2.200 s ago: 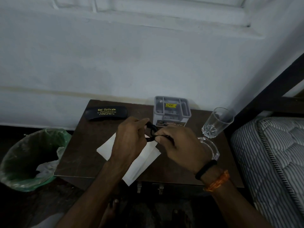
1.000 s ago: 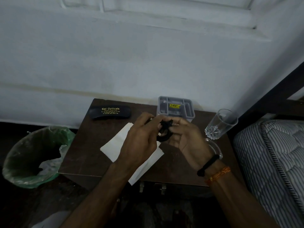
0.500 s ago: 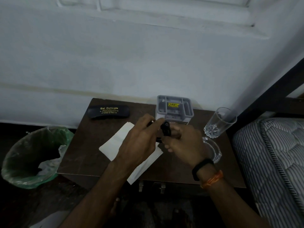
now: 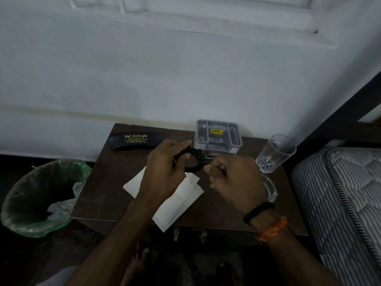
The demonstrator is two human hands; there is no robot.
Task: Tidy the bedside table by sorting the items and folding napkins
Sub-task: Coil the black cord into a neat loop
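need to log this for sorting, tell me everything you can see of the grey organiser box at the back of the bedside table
The grey organiser box looks like moulded plastic, squarish, open on top and split into several compartments. A yellow sticker sits in the middle section; its print is too small to read. A dark label runs along the lower front. It stands upright at the back edge of the bedside table, near the wall, between the black spectacle case and the drinking glass. Neither hand touches it.

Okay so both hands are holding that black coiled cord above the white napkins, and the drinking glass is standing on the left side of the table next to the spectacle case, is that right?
Not quite. The head view shows the drinking glass on the right side of the table, by the bed, far from the spectacle case. Otherwise right: left hand and right hand hold the black coiled cord above the white napkins.
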